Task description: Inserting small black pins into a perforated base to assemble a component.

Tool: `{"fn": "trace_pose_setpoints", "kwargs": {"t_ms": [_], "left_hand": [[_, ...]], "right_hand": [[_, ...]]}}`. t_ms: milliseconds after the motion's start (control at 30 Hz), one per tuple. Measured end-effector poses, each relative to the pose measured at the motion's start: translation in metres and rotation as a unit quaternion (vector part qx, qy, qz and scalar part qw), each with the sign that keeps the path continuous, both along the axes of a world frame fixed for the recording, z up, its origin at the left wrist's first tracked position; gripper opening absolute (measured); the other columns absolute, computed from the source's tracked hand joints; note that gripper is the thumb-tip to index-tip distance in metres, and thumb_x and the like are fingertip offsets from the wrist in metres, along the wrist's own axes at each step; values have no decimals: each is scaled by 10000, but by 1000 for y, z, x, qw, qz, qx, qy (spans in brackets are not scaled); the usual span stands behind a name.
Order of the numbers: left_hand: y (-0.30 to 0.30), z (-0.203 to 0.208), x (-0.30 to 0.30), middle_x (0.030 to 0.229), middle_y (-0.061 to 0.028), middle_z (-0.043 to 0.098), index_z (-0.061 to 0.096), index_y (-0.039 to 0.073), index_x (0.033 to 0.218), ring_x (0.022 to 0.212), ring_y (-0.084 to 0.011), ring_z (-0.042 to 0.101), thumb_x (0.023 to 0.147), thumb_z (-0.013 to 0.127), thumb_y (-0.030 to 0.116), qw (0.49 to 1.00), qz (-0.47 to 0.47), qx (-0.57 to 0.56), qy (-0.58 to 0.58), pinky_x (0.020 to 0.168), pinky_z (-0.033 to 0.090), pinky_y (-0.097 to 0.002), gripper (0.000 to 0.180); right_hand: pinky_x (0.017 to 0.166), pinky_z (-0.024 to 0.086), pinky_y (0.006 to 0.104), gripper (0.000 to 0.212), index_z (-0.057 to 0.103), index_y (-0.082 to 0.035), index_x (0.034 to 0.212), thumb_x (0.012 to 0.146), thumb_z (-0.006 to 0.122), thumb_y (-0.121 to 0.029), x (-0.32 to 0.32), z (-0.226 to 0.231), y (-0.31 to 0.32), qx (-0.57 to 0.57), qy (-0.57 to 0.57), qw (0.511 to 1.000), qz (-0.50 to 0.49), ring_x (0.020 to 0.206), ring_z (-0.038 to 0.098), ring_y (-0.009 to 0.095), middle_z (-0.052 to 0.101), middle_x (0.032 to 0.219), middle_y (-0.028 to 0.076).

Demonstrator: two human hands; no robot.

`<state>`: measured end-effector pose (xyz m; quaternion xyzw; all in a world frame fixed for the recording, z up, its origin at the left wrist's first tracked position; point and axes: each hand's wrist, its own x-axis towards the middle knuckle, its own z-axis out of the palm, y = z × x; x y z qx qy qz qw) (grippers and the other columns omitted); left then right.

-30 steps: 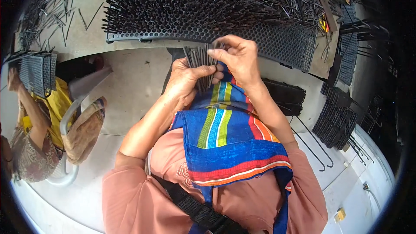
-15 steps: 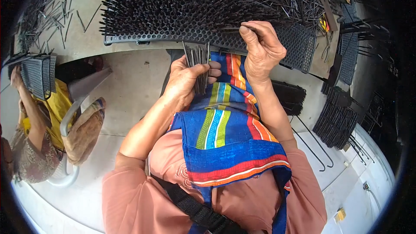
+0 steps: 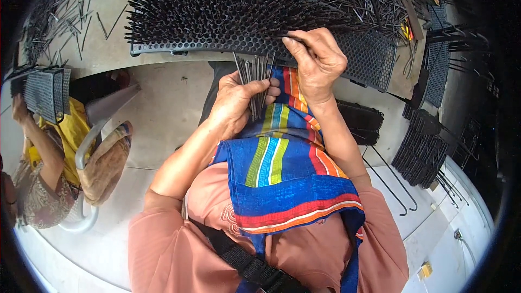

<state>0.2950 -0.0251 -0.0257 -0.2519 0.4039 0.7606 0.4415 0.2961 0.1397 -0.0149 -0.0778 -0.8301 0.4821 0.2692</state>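
Observation:
My left hand [image 3: 233,100] is closed round a bundle of thin dark rods [image 3: 254,76], which fan out a little at the top. Above my lap, the bundle lies just short of the table's edge. Thumb and fingertips of my right hand [image 3: 320,64] are pinched at the front rows of a black perforated tray [image 3: 249,46]. The thin dark rod in that pinch hardly shows against the tray. A dense mass of upright dark rods [image 3: 222,13] fills most of the tray's holes, while bare holes show along its front and right end.
Loose rods [image 3: 347,0] lie heaped behind the tray and scattered on the table [image 3: 108,49] at left. Scissors [image 3: 408,66] rest at right. Black racks with hooked rods [image 3: 420,149] stand lower right. At far left, another person's hand [image 3: 20,109] touches a mesh tray [image 3: 46,93].
My right hand has moved left and slightly nearer, and the rod in its pinch shows less. My left hand has shifted slightly right with the bundle. The other person's hand has dropped a little.

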Motion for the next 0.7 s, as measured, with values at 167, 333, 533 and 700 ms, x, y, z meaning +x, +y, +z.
{"fn": "trace_pose_setpoints", "kwargs": {"t_ms": [167, 333, 533, 700], "left_hand": [[3, 4, 0, 897, -159, 698, 631, -35, 992, 734, -216, 702, 851, 609, -61, 1000, 2, 8, 2, 625, 594, -300, 145], [2, 6, 0, 887, -156, 698, 640, -34, 993, 735, -220, 704, 839, 616, -70, 1000, 8, 14, 12, 631, 596, -309, 160], [5, 9, 2, 925, -167, 700, 650, -46, 1011, 754, -236, 710, 866, 613, -30, 998, -51, 32, 18, 691, 606, -324, 150], [0, 2, 3, 949, -169, 696, 637, -44, 1039, 780, -236, 707, 887, 622, 17, 1000, -8, 7, 14, 680, 604, -323, 164]], "right_hand": [[513, 359, 187, 183, 730, 3, 908, 734, 749, 54, -2, -6, 3, 54, 46, 997, 40, 602, 503, 56, 627, 754, 18], [510, 389, 197, 156, 711, 32, 903, 751, 743, 18, 13, 11, -4, 0, -84, 996, 35, 602, 534, 52, 637, 737, 31], [495, 433, 181, 75, 687, 19, 844, 793, 732, -12, 31, -5, 2, -415, -324, 845, 97, 546, 569, 64, 617, 663, 9], [431, 294, 182, 58, 689, 7, 865, 812, 712, 15, 26, 4, 7, -390, -143, 909, -20, 482, 437, 19, 596, 658, -8]]}}
